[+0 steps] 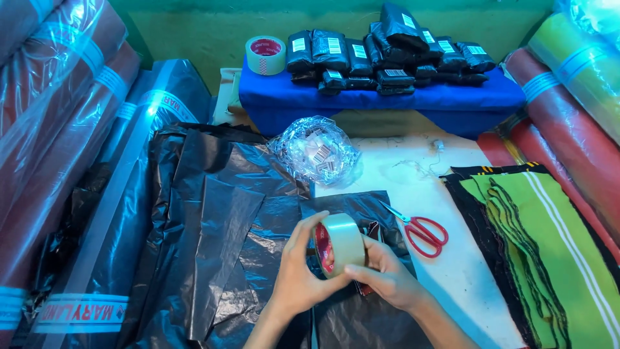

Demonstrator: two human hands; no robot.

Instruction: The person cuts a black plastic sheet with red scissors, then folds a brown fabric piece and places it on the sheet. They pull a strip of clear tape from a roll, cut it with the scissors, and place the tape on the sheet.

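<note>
Both hands grip a roll of clear packing tape (pixel 340 243) above black plastic sheeting (pixel 219 226): the left hand (pixel 298 274) cups its side, the right hand (pixel 385 274) pinches its rim. Red-handled scissors (pixel 423 231) lie just right on the white work surface (pixel 445 271), near folded green cloth (pixel 555 258) at its right edge.

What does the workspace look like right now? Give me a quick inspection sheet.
Surface: pale table, largely covered by black plastic sheets.
Job's things: roll of clear tape held upright over the sheets.
Clutter: red-handled scissors beside the sheets; crumpled clear bag; stack of green and black cloth at the right.
Hands: left hand and right hand both grip the tape roll.
Cables: nothing seen.
Surroundings: blue-covered bench carrying black wrapped parcels and a second tape roll; wrapped fabric rolls on both sides.
</note>
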